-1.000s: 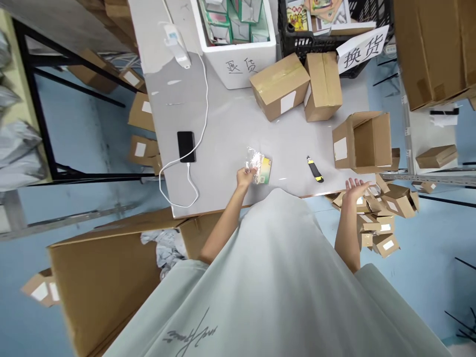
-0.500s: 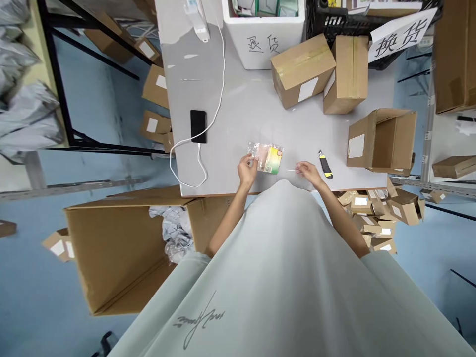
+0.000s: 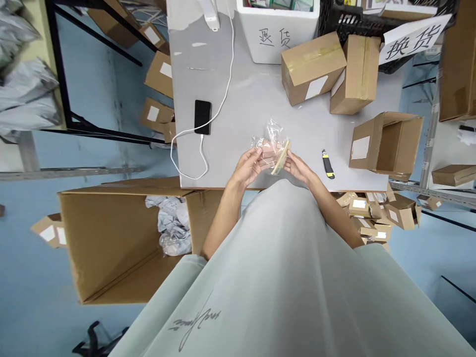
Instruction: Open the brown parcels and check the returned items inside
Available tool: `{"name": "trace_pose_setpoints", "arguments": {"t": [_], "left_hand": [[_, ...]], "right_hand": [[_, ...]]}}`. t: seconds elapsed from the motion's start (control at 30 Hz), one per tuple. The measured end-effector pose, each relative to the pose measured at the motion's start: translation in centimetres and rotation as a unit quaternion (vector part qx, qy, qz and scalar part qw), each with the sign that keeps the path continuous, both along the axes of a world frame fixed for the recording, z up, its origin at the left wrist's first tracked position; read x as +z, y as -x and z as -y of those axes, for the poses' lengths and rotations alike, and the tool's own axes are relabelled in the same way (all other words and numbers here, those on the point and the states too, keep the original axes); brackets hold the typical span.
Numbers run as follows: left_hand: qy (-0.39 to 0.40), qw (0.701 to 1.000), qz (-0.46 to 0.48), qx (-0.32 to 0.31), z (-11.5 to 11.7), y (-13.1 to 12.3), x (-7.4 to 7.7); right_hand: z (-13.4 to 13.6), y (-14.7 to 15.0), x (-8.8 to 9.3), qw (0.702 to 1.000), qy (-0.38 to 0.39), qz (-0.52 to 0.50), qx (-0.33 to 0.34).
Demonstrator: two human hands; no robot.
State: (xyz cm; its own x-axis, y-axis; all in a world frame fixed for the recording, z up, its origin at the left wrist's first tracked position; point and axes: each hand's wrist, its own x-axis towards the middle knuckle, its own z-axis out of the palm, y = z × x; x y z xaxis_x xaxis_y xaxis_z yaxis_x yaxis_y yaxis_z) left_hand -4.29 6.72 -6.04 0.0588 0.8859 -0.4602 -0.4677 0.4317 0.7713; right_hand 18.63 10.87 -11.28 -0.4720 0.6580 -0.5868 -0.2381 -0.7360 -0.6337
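Note:
A clear plastic bag (image 3: 274, 130) with a pinkish item and a yellow-green card (image 3: 281, 157) in it is held between my two hands, just above the table's front edge. My left hand (image 3: 250, 166) grips the bag's left side, thumb on top, fingers beneath the clear film. At the other side, my right hand (image 3: 296, 166) pinches the edge by the card, which is now tilted nearly edge-on. To the right of my right hand, a black and yellow utility knife (image 3: 327, 164) lies on the grey table (image 3: 238, 116).
A phone (image 3: 203, 117) with a white cable lies at the left. Two closed cartons (image 3: 312, 67) and a white bin (image 3: 277, 37) stand at the back; an open carton (image 3: 366, 146) is at the right. A large open box (image 3: 111, 243) stands below left.
My right hand has moved left and taken hold of the bag's card side. The bag has been lifted and tilted, its card turning from flat to edge-on.

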Motion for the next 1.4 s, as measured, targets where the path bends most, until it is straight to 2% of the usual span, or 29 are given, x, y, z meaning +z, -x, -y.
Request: {"name": "trace_pose_setpoints", "arguments": {"t": [0.13,0.23,0.43,0.67,0.8,0.93,1.13,1.23,1.4], "left_hand": [[0.004,0.998,-0.031,0.045,-0.1,-0.1,1.2],[-0.001,0.995,-0.068,0.074,-0.1,0.2,1.4],[0.011,0.987,-0.113,0.111,0.1,0.7,0.4],[0.035,0.981,-0.123,0.146,0.0,0.4,-0.3],[0.038,0.985,-0.108,0.126,-0.1,0.9,0.1],[0.024,0.993,-0.069,0.092,0.3,1.2,1.0],[-0.01,0.999,-0.026,0.035,0.5,-0.6,2.7],[-0.004,1.0,-0.019,0.014,-0.1,-2.7,2.2],[0.012,0.996,0.029,-0.081,-0.4,-5.5,0.6]], "right_hand": [[0.6,-0.4,1.6,0.999,-0.004,-0.01,-0.037],[0.8,-1.5,2.4,0.997,-0.024,0.014,-0.076],[1.2,-4.0,3.6,0.989,-0.038,0.065,-0.126],[2.0,-5.2,5.2,0.985,-0.063,0.075,-0.14],[1.9,-5.5,5.8,0.984,-0.085,0.076,-0.14],[1.5,-5.5,5.6,0.983,-0.084,0.072,-0.145],[0.9,-4.0,4.3,0.985,-0.033,0.031,-0.169],[1.0,-2.5,4.0,0.99,0.005,-0.019,-0.141],[2.0,0.4,4.0,0.991,0.098,-0.085,-0.044]]}}
